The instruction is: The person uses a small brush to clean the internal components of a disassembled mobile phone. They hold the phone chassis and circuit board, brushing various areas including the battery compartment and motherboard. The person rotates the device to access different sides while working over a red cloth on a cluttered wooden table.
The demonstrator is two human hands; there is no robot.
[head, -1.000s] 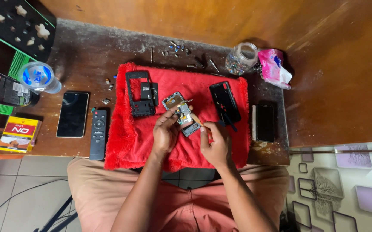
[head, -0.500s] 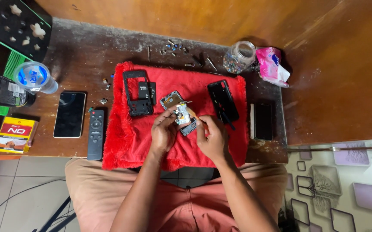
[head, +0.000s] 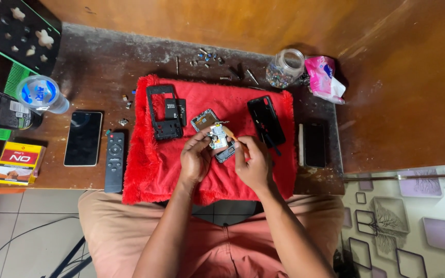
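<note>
An opened phone body (head: 213, 132) with bare circuit parts lies tilted on a red fluffy cloth (head: 150, 164). My left hand (head: 195, 157) grips its lower left side. My right hand (head: 253, 163) holds a thin orange-handled tool (head: 230, 135) whose tip rests on the phone's inside. On the cloth to the left lies a black phone frame (head: 163, 112). A black back cover (head: 267, 120) lies to the right.
On the wooden table: a dark phone (head: 83, 138), a black remote (head: 114, 162), a water bottle (head: 41, 93), a yellow-red box (head: 18, 162), a glass jar (head: 286, 67), a pink packet (head: 323, 77), loose screws (head: 208, 56), another black phone (head: 315, 144) at right.
The hands and the phone body stay in the same spot on the cloth; my right hand has shifted the tool slightly on the phone's inside. The view has drifted a little.
</note>
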